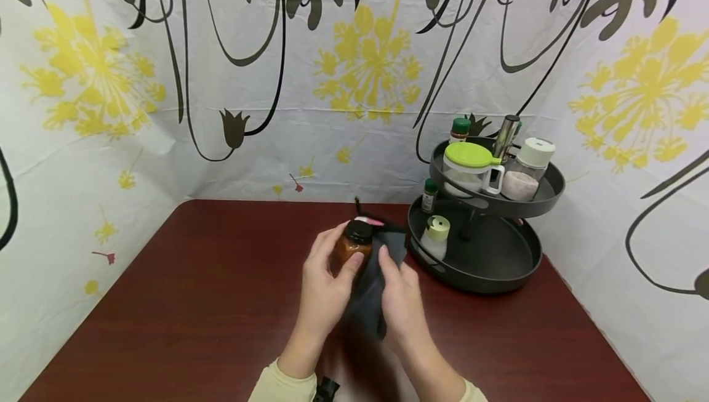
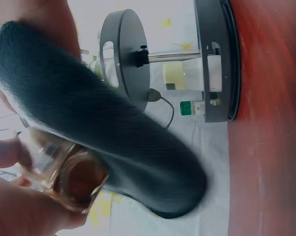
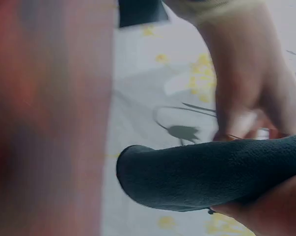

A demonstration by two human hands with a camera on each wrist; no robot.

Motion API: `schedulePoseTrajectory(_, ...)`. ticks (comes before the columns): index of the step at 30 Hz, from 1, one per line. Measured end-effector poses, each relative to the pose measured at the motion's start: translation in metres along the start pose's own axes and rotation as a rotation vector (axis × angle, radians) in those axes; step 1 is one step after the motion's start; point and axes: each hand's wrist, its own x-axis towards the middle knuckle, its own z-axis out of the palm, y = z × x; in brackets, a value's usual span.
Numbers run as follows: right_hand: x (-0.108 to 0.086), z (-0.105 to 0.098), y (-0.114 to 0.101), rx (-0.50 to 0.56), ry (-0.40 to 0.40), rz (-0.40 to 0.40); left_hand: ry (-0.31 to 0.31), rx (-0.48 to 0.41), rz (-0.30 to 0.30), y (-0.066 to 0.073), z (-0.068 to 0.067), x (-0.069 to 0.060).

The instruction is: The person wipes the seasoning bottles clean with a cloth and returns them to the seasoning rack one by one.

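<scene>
My left hand (image 1: 322,285) grips a small brown jar with a black lid (image 1: 359,233) by its sides, held upright above the table. A dark grey cloth (image 1: 367,300) hangs down from my right hand (image 1: 403,303), which pinches it beside the jar with the thumb in front. Cloth and jar touch or nearly touch; the head view does not tell which. In the left wrist view the jar's glass bottom (image 2: 83,179) shows below the blurred cloth (image 2: 103,113). The right wrist view has the folded cloth (image 3: 201,169) covering most of the jar.
A black two-tier round rack (image 1: 476,279) stands at the right. Its upper tier carries a lime-lidded container (image 1: 468,168), a white-capped jar of pink grains (image 1: 523,174), a metallic cylinder (image 1: 506,136) and a green-capped bottle (image 1: 459,130). Small bottles (image 1: 435,237) stand on the lower tier.
</scene>
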Motion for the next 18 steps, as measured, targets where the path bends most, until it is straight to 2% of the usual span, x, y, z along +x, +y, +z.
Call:
schedulePoseTrajectory(4, -0.004, -0.004, -0.016, 0.014, 0.04, -0.071, -0.048, -0.022, -0.085, 0.001, 0.0, -0.001)
schedulePoseTrajectory(7, -0.006, -0.003, -0.014, -0.013, 0.07, -0.086, -0.044, -0.045, -0.128, 0.001, -0.002, -0.002)
schedulePoseTrajectory(13, -0.006, 0.0, 0.012, -0.041, 0.052, -0.005, 0.02, -0.077, -0.124, 0.002, -0.006, -0.002)
schedulePoseTrajectory(16, -0.006, -0.001, 0.012, -0.031, 0.04, 0.019, 0.029, -0.079, -0.126, 0.002, -0.006, -0.001)
schedulePoseTrajectory(18, -0.006, -0.002, 0.005, -0.007, 0.048, -0.008, 0.014, -0.081, -0.144, 0.002, -0.005, -0.001)
